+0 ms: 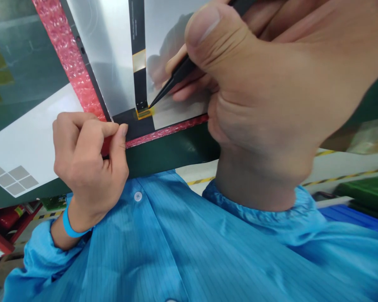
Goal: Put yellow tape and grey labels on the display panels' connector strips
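Note:
In my right hand is a pair of black tweezers. Their tip meets the lower end of a black flat flex cable, beside a small yellow-edged connector. The cable runs down over a shiny silver panel with a black patch along its lower edge. At the panel's lower left corner, thumb and forefinger of my left hand are pinched together. Whatever lies between those fingertips is hidden.
Pink bubble wrap lies beneath the panel on a dark green mat. To the left is a white sheet with grey squares. Green and blue items stand low at the right; a red rack is at lower left.

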`<state>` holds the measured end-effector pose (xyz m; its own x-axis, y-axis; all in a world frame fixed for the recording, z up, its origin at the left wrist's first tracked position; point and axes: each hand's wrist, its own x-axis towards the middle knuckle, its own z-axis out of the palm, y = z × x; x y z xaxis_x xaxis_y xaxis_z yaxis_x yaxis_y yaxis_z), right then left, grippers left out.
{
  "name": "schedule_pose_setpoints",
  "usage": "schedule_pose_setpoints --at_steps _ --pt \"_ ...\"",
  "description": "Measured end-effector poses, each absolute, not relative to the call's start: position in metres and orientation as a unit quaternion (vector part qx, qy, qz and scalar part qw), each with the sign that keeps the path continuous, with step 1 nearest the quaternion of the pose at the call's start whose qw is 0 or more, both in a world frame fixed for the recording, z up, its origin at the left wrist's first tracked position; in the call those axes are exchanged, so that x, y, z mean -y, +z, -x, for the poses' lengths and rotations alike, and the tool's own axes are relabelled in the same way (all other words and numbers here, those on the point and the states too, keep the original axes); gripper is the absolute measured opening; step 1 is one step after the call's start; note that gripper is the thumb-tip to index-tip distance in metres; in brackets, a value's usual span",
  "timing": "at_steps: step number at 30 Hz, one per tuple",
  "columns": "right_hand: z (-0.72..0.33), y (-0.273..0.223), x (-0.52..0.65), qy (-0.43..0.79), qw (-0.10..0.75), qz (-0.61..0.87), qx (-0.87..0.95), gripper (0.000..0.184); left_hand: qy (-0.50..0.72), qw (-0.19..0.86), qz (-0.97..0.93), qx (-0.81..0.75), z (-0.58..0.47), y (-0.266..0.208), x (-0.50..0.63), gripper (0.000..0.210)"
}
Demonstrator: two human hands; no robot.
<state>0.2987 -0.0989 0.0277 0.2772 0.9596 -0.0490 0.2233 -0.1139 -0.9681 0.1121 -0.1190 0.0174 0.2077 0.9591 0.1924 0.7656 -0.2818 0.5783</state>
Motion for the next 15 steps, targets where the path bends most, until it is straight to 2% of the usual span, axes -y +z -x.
schedule_pose_setpoints --at_steps 15 --pt "-0.3016 0.0245 0.0976 0.368 0.478 0.648 0.465 0.021 0.258 0.210 -0.748 -0.574 -0.1130 0.0200 0.1187 0.011"
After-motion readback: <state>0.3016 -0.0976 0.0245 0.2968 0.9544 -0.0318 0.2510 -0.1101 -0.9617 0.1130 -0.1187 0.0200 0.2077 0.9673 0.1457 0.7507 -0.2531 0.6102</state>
